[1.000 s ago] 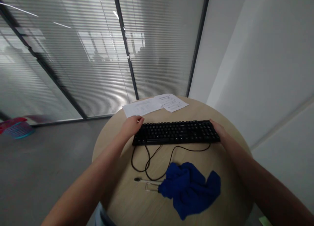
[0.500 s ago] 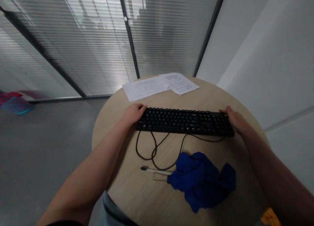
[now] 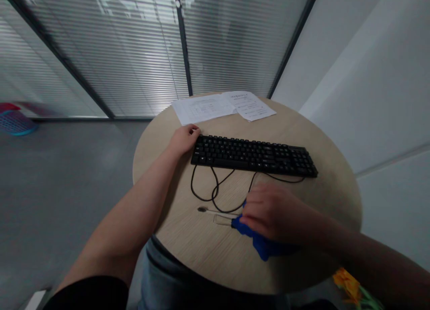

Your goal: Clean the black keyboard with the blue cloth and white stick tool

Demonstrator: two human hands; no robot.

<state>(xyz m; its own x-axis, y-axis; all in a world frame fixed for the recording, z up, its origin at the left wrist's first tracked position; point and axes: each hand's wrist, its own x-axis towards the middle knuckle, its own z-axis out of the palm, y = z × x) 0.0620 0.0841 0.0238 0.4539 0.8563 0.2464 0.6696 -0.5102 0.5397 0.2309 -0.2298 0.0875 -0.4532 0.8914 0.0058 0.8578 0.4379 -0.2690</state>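
Observation:
A black keyboard (image 3: 251, 155) lies on the round wooden table (image 3: 188, 251), its cable (image 3: 215, 191) looped in front of it. My left hand (image 3: 185, 139) is closed on the keyboard's left end, thumb and fingers at the upper corner. Over a crumpled blue cloth (image 3: 264, 247) is my right hand (image 3: 268, 211), slightly blurred, with fingers curled downward; whether it grips the cloth is hidden. Left of the cloth lie a thin brush-like tool (image 3: 202, 209) with a dark head and a wire-loop tool (image 3: 221, 219), both partly under the cloth.
Printed paper sheets (image 3: 208, 107) lie at the table's far edge. Behind stands a glass partition with blinds (image 3: 141, 54), and a white wall (image 3: 379, 81) rises on the right. A basket (image 3: 16, 123) sits on the floor at left. Orange flowers (image 3: 347, 283) show at lower right.
My right hand has let go of the keyboard's right end and moved left and toward me, over the blue cloth. My left hand stays at the keyboard. The view has shifted slightly.

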